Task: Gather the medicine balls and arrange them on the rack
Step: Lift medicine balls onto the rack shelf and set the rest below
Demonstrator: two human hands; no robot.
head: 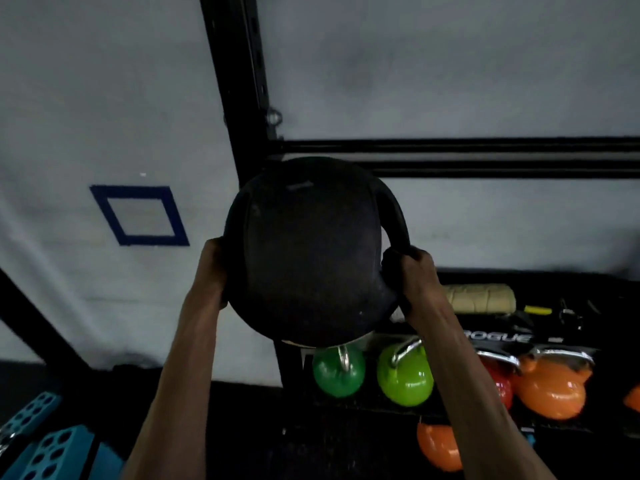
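If the left hand [216, 268] or right hand [412, 282] slips off the handles they grip, the medicine ball [308, 251] may hit the green kettlebells [405, 375].

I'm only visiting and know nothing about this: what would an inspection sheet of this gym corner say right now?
Surface: black rack, two rails behind the ball, a shelf lower down.
Job's things: one black medicine ball with a handle, held up in front of the rack, not yet set down.
Clutter: green, red and orange kettlebells low on the rack; a beige foam roller above them.
Hands: left hand grips the ball's left side; right hand grips its right handle.
Cables: nothing seen.
Surroundings: grey wall with a blue taped square; teal blocks lower left.
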